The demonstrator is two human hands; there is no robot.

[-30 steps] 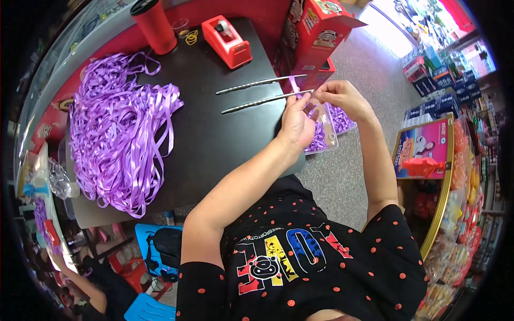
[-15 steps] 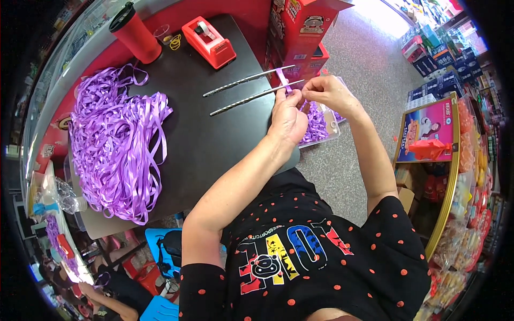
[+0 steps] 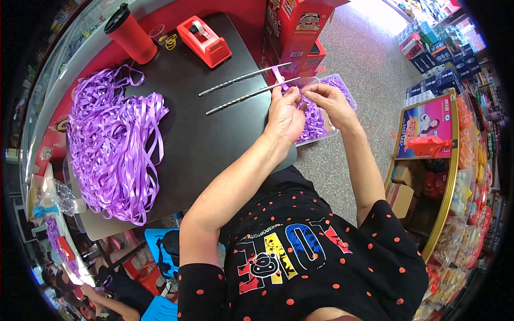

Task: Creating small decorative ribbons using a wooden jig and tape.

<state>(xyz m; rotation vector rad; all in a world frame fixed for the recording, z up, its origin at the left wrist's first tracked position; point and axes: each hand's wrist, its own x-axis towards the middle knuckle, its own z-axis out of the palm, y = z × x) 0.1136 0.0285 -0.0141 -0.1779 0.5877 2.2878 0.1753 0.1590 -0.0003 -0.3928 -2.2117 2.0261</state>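
Two parallel twisted metal rods [image 3: 243,85] reach out over the dark table, their right ends near my hands. A purple ribbon [image 3: 277,74] is looped across both rods. My left hand [image 3: 285,113] is closed on the ribbon just below the nearer rod. Beside it, my right hand [image 3: 327,100] has thumb and fingers pinched close to the left fingertips; what lies between them is too small to make out. Beneath the hands, a clear plastic box [image 3: 327,135] holds many short purple ribbon pieces [image 3: 312,124]. A large heap of purple ribbon [image 3: 115,150] covers the table's left side.
A red tape dispenser [image 3: 204,41], a red tumbler [image 3: 131,35] and yellow rubber bands [image 3: 171,41] stand at the table's far side. Red cartons [image 3: 297,32] rise behind the rods. A gold-framed display cabinet [image 3: 447,176] is at right. Another person's arm [image 3: 110,300] shows lower left.
My right hand has lowered slightly and its fingers have come nearer the left fingertips. More of the plastic boxes shows behind it. The whole view has shifted a little.
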